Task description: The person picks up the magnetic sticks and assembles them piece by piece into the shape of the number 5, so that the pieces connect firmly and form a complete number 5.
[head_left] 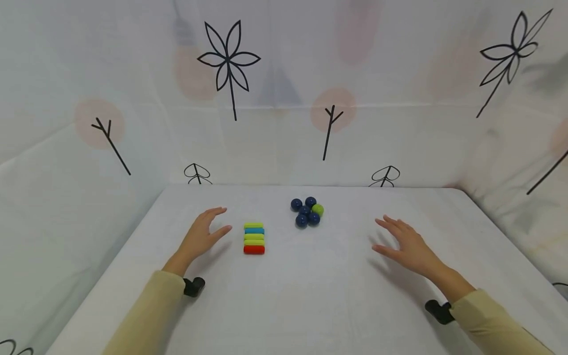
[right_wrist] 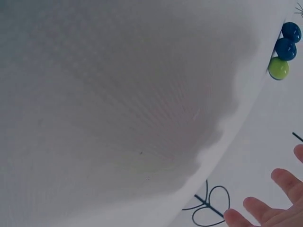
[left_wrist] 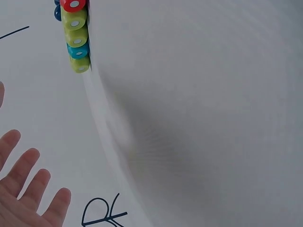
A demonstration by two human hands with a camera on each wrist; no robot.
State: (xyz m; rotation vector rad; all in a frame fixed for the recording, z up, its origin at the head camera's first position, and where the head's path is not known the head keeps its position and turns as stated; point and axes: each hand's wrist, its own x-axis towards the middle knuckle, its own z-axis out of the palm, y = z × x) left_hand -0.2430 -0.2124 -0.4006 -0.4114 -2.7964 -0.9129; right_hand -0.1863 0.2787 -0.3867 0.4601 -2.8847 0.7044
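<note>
My left hand (head_left: 201, 236) hovers over the white table, fingers spread, holding nothing. Just right of it lies a row of short coloured cylinders (head_left: 254, 237): a red one (head_left: 254, 250) nearest me, then yellow-green ones and a blue one (head_left: 254, 230). Farther back at the middle sits a cluster of several dark blue balls (head_left: 301, 220) with one green ball (head_left: 317, 210) at its right side. Off to the right of the balls, my right hand (head_left: 408, 246) is held above the table, its fingers apart and nothing in them. The left wrist view shows the cylinders' round ends (left_wrist: 75, 23).
The white table (head_left: 310, 296) ends at a pale cloth backdrop (head_left: 275, 138) with drawn plants, which also hangs at both sides. Black wrist cameras (head_left: 194, 287) stick out inward from both sleeves.
</note>
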